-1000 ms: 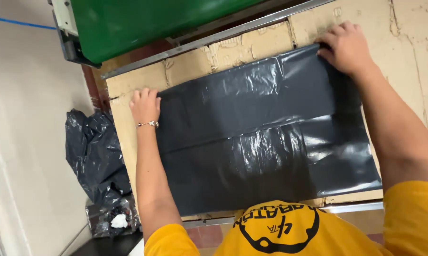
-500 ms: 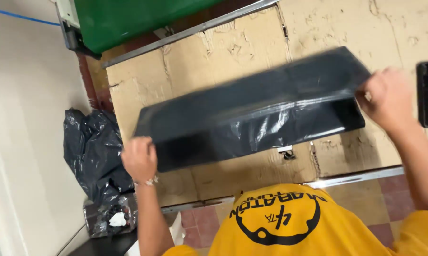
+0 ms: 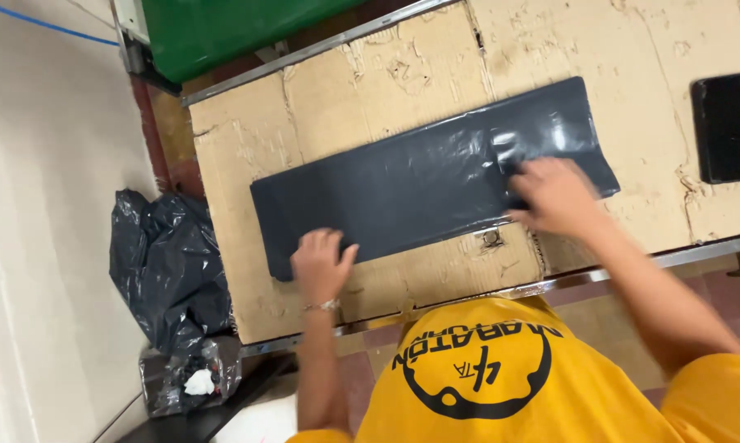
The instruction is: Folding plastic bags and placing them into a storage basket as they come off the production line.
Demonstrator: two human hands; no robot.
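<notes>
A black plastic bag (image 3: pixel 419 176), folded into a long flat strip, lies across a cardboard-covered table (image 3: pixel 362 82). My left hand (image 3: pixel 321 264) presses flat on the strip's near left corner, fingers spread. My right hand (image 3: pixel 555 197) rests flat on the strip's right part, palm down, and is slightly blurred. Neither hand grips anything.
A dark phone-like slab (image 3: pixel 727 127) lies on the cardboard at the right. A green bin (image 3: pixel 222 33) stands behind the table. A filled black rubbish bag (image 3: pixel 169 262) sits on the floor at the left by a white wall. A metal rim (image 3: pixel 682 256) edges the table's near side.
The bag was spread wide, then I folded its far edge toward me; now it lies as a narrow strip and both hands press down on it.
</notes>
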